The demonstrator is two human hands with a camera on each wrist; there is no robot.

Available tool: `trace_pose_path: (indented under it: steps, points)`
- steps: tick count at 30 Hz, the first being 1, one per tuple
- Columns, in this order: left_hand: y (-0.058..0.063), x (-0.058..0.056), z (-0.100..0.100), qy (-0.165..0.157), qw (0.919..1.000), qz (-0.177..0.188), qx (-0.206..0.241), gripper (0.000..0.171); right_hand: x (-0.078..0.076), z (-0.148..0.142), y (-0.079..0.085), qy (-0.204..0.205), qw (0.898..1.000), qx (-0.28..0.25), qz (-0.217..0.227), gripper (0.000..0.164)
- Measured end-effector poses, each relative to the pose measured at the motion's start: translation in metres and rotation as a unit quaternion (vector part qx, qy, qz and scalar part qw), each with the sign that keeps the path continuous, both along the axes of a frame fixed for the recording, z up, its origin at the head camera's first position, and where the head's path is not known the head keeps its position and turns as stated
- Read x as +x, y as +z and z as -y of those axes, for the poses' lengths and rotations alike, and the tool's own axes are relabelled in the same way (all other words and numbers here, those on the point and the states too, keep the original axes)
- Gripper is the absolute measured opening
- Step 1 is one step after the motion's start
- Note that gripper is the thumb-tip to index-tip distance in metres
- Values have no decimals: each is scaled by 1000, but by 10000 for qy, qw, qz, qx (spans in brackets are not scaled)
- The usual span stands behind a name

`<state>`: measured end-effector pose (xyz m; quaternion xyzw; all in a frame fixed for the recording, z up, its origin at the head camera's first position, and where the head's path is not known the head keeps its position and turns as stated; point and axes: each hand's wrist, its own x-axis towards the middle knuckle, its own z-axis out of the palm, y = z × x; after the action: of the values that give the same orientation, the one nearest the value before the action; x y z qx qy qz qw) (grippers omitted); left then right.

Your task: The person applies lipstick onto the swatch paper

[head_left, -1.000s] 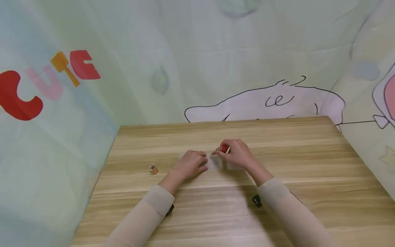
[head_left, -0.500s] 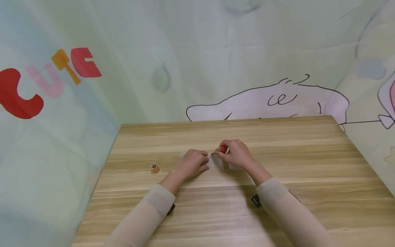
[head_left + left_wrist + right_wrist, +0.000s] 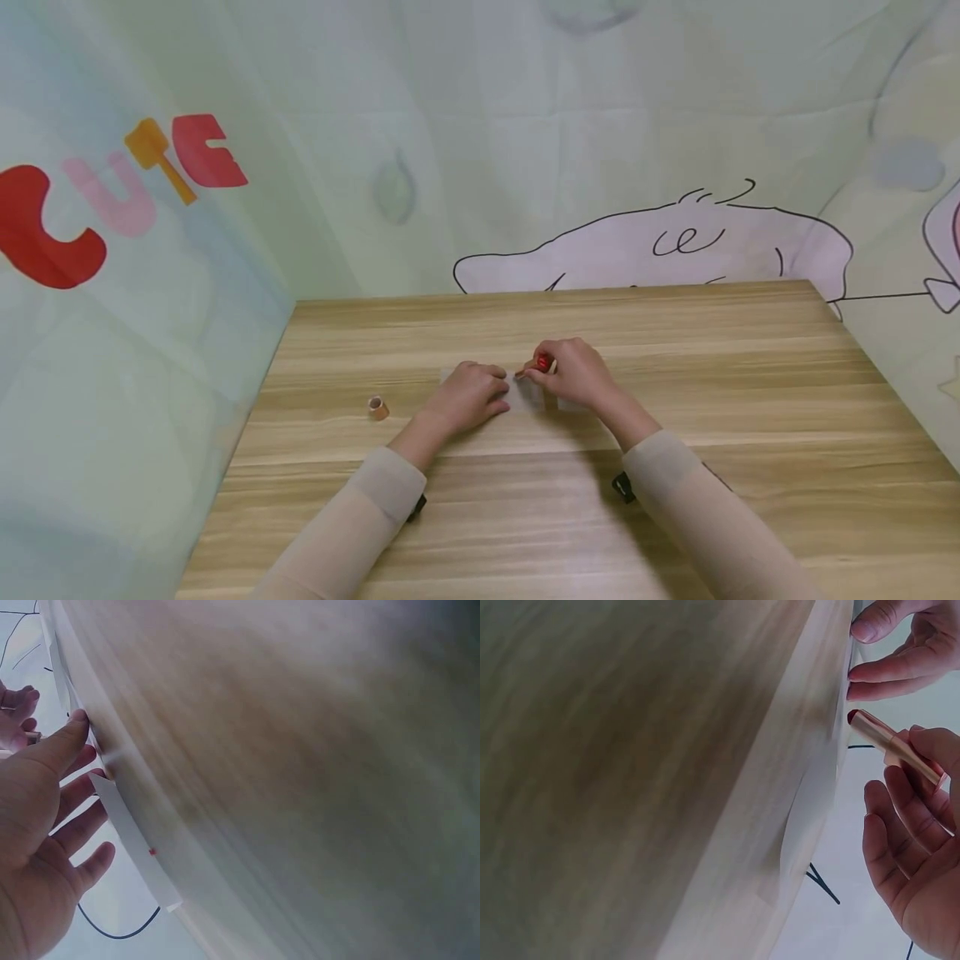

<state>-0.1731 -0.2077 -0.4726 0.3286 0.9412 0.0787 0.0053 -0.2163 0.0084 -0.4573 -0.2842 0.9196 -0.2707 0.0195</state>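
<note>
My right hand (image 3: 576, 372) pinches a lipstick (image 3: 894, 744) between thumb and fingers. Its tube is gold with a red base end, and the dark red tip slants toward the table. A thin white sheet of paper (image 3: 529, 398) lies under that tip; whether the two touch I cannot tell. The fingers of my left hand (image 3: 467, 398) rest on this paper, loosely bent and gripping nothing. In the left wrist view a paper strip (image 3: 135, 836) by those fingers bears a small red mark. Part of the paper is hidden beneath the left hand.
A small open orange-brown cylinder (image 3: 378, 408), resembling a cap, stands left of the left hand. Another white sheet (image 3: 572, 405) is partly covered by the right hand. Black devices (image 3: 623, 487) sit under the wrists. Patterned curtains (image 3: 375, 125) border the wood-grain table (image 3: 375, 333).
The head view has shifted very slightly. Both hands keep nearly the same place, the right one still holding the lipstick low over the paper.
</note>
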Motion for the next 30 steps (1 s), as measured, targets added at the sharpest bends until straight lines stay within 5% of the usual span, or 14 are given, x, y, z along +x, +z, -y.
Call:
trace_pose_path:
  steps: [12, 25, 30]
  points:
    - [1, 1, 0, 66, 9999, 91, -105, 20, 2, -1, -3, 136, 9999, 44, -29, 20]
    - [2, 1, -1, 179, 9996, 154, -179, 22, 11, -5, 5, 711, 9974, -13, 84, 19]
    - [2, 2, -1, 163, 9995, 133, -216, 21, 12, -8, 6, 555, 9977, -331, 186, 16]
